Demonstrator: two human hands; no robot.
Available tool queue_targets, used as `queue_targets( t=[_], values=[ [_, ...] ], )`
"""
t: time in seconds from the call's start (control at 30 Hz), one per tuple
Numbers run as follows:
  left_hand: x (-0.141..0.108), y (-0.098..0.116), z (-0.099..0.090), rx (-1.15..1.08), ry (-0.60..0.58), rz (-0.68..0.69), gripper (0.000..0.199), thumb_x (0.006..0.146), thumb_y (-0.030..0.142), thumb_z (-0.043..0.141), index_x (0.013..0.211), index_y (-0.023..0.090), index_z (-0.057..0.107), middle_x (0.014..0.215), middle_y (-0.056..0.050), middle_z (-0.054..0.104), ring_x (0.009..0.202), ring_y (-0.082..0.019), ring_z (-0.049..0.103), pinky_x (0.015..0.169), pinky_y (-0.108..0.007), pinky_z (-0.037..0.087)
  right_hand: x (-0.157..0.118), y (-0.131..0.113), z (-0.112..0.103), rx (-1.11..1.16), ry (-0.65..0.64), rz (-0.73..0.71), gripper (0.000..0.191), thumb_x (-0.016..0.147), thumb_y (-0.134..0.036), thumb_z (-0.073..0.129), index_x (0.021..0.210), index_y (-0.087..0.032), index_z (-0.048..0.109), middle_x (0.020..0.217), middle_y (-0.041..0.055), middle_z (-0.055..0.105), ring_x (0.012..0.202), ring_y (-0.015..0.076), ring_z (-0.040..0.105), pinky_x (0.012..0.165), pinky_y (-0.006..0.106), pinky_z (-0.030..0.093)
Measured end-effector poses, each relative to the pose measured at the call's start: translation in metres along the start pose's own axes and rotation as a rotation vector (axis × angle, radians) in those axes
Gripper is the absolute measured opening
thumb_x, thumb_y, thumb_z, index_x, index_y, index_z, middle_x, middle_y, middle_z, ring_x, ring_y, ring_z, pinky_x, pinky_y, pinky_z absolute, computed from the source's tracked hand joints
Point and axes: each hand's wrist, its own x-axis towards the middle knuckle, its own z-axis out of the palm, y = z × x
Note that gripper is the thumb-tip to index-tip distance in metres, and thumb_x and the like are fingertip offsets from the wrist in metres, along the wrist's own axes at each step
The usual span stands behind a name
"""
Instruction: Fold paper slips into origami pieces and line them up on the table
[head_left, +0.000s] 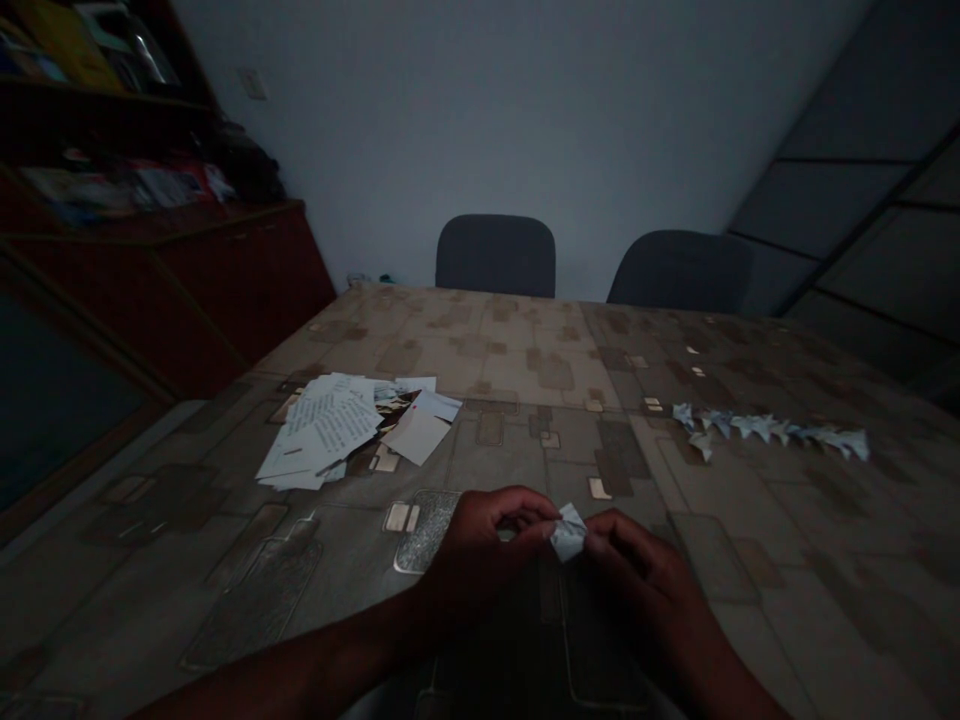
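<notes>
Between my two hands is a small folded piece of paper (pixel 568 535), whitish and creased, held just above the near part of the table. My left hand (pixel 499 535) pinches its left side between thumb and fingers. From the right, the fingertips of my right hand (pixel 637 560) close on its other edge. Off to the right lies a row of small folded paper pieces (pixel 757 428), with one lying slightly nearer me. To the left is a loose pile of printed paper sheets (pixel 330 425), some blank side up.
A patterned cloth covers the table (pixel 480 345). Two dark chairs stand at its far side, one chair (pixel 495 255) in the middle and another chair (pixel 682 270) to the right. A wooden cabinet (pixel 240 270) with cluttered shelves stands at the left. The room is dim.
</notes>
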Motion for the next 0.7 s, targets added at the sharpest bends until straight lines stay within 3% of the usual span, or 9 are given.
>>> queue_targets(
  t=[0.17,0.37,0.5,0.6,0.7],
  values=[
    [-0.001,-0.005,0.001,-0.003,-0.009,0.020,0.013,0.082,0.022,0.061,0.092,0.017,0.068,0.080,-0.002,0.071,0.076,-0.016,0.064,0.071,-0.026,0.046,0.000,0.002,0.001,-0.018,0.035,-0.018,0.040,0.089,-0.052,0.047,0.071,-0.019,0.059,0.064,0.0000,0.052,0.060,0.0157,0.047,0.053,0.025,0.036],
    [0.001,-0.008,0.003,-0.012,-0.028,0.014,0.014,0.082,0.021,0.059,0.095,0.016,0.061,0.072,0.000,0.069,0.068,-0.015,0.063,0.062,-0.023,0.044,0.000,0.003,-0.001,-0.159,0.080,-0.065,0.033,0.091,-0.046,0.045,0.076,-0.021,0.058,0.065,0.0000,0.053,0.060,0.0171,0.050,0.053,0.026,0.038],
    [0.000,-0.010,0.004,0.128,0.031,0.017,0.012,0.080,0.015,0.057,0.092,0.017,0.059,0.068,0.002,0.067,0.064,-0.013,0.061,0.061,-0.023,0.041,-0.001,0.002,-0.003,-0.362,0.248,-0.288,0.012,0.087,-0.032,0.056,0.081,-0.022,0.057,0.073,0.0007,0.057,0.069,0.0190,0.054,0.061,0.029,0.041],
    [-0.003,-0.014,0.006,0.227,0.019,0.049,0.012,0.082,0.015,0.055,0.093,0.019,0.057,0.069,0.004,0.067,0.063,-0.013,0.061,0.062,-0.024,0.040,0.000,0.006,-0.002,-0.498,0.167,-0.448,0.006,0.085,-0.022,0.060,0.079,-0.023,0.060,0.075,0.0010,0.060,0.074,0.0200,0.054,0.067,0.032,0.040],
    [-0.006,-0.018,0.008,0.377,-0.014,0.082,0.013,0.083,0.015,0.054,0.094,0.020,0.057,0.068,0.004,0.065,0.063,-0.014,0.059,0.064,-0.026,0.040,0.001,0.015,0.002,-0.580,0.050,-0.406,0.007,0.084,-0.017,0.060,0.085,-0.023,0.063,0.078,0.0012,0.062,0.075,0.0203,0.055,0.068,0.032,0.039]
  ],
)
